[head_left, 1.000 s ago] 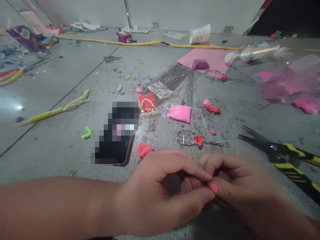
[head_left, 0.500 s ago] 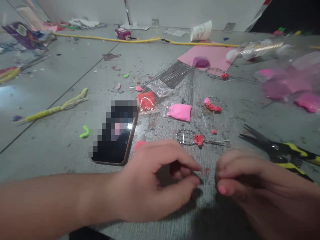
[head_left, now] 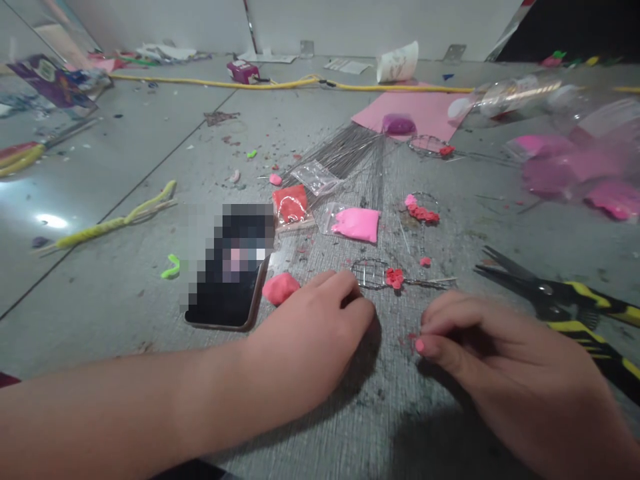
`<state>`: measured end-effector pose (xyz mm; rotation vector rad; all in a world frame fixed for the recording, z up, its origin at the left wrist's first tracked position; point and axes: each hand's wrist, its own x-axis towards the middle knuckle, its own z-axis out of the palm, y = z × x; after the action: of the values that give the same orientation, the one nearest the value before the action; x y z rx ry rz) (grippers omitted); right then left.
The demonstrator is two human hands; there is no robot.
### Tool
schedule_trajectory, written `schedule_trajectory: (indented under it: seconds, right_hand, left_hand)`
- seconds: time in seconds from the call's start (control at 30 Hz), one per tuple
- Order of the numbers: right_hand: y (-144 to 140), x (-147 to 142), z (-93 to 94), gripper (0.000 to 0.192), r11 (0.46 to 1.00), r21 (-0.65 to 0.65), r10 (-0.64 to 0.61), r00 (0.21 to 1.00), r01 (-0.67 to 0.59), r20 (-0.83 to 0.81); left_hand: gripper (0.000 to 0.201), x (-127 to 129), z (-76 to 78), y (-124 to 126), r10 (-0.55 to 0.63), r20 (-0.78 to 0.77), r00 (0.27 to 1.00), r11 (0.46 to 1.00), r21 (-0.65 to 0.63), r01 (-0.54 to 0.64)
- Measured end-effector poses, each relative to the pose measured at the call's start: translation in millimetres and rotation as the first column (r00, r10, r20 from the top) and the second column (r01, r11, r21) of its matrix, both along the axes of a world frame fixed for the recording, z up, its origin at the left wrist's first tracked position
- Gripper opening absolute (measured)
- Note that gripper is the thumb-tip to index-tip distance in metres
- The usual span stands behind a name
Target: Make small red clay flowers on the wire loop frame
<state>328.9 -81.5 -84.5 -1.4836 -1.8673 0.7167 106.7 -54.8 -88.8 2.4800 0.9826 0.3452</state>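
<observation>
My right hand [head_left: 495,360] is closed in a pinch, with a small pink bit of clay [head_left: 420,345] showing at the thumb tip. My left hand [head_left: 320,333] rests low over the table, fingers curled down; whatever lies under them is hidden. Just beyond it, a small twisted-wire racket shape [head_left: 370,273] carries a red clay flower [head_left: 395,278]. A coral-pink lump of clay [head_left: 281,289] sits beside the left hand's knuckles. Farther back lies another wire ring [head_left: 424,211] edged with red and pink clay.
A phone [head_left: 227,267] lies left of the clay lump. Behind are bags of red clay [head_left: 291,204] and pink clay [head_left: 357,224], plus a fan of thin wires [head_left: 345,150]. Black-and-yellow pliers [head_left: 555,293] lie at right. A yellow cable [head_left: 280,85] crosses the back.
My left hand has turned over and curled its fingers down, uncovering more of the coral-pink lump. My right hand has shifted slightly left and up, the pink bit still at its thumb.
</observation>
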Motion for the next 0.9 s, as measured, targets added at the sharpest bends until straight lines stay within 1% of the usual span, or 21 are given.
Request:
schedule_trajectory:
  seconds: [0.07,0.2,0.27,0.37,0.47,0.57,0.67,0.73,0.8,0.83,0.87,0.9]
  right_hand:
    - [0,0,1.3,0.035,1.000,0.017,0.013,1.000,-0.013,-0.006]
    - [2,0,3.6,0.035,0.997,0.048,0.056,0.997,-0.053,-0.056]
    - [2,0,3.9,0.035,0.996,0.060,0.069,0.995,-0.064,-0.071]
    - [2,0,3.8,0.035,0.995,0.075,0.072,0.995,-0.066,-0.075]
    - [1,1,3.9,0.036,0.993,0.084,0.083,0.994,-0.077,-0.076]
    - [2,1,3.6,0.037,0.993,0.086,0.087,0.993,-0.080,-0.078]
    - [2,2,2.2,0.035,0.992,0.093,0.096,0.992,-0.088,-0.076]
    - [2,4,0.6,0.034,0.990,0.099,0.109,0.992,-0.102,-0.068]
    - [3,6,-1.2,0.032,0.989,0.095,0.117,0.991,-0.111,-0.067]
    - [3,7,-2.0,0.030,0.990,0.091,0.119,0.990,-0.112,-0.076]
    - [4,8,-2.6,0.028,0.990,0.087,0.121,0.989,-0.113,-0.089]
    - [4,8,-2.9,0.026,0.990,0.085,0.125,0.986,-0.116,-0.107]
  left_hand:
    - [0.019,0,0.7,2,0.005,0.008,1.000,1.000,-0.019,-0.004]
    - [0.018,-1,4.1,4,0.030,0.139,0.990,0.998,-0.063,-0.022]
    - [0.020,-3,5.2,5,0.045,0.164,0.985,0.998,-0.052,-0.037]
    - [0.022,-5,4.9,5,0.028,0.059,0.998,1.000,0.011,-0.028]
    - [0.023,-5,3.8,4,0.001,-0.058,0.998,1.000,0.016,0.000]
    - [0.024,-3,2.4,2,-0.023,-0.099,0.995,1.000,0.016,0.025]
    - [0.021,-2,0.6,1,-0.036,-0.083,0.996,0.999,0.028,0.038]
    - [0.020,-3,1.1,2,-0.027,-0.039,0.999,0.999,0.026,0.028]
    - [0.017,-3,4.8,3,0.010,0.065,0.998,1.000,-0.024,-0.008]
    - [0.016,-2,7.8,3,0.044,0.144,0.989,0.996,-0.086,-0.032]
    - [0.016,-2,11.2,2,0.092,0.233,0.968,0.983,-0.177,-0.051]
    - [0.015,-1,14.7,2,0.155,0.320,0.935,0.955,-0.292,-0.058]
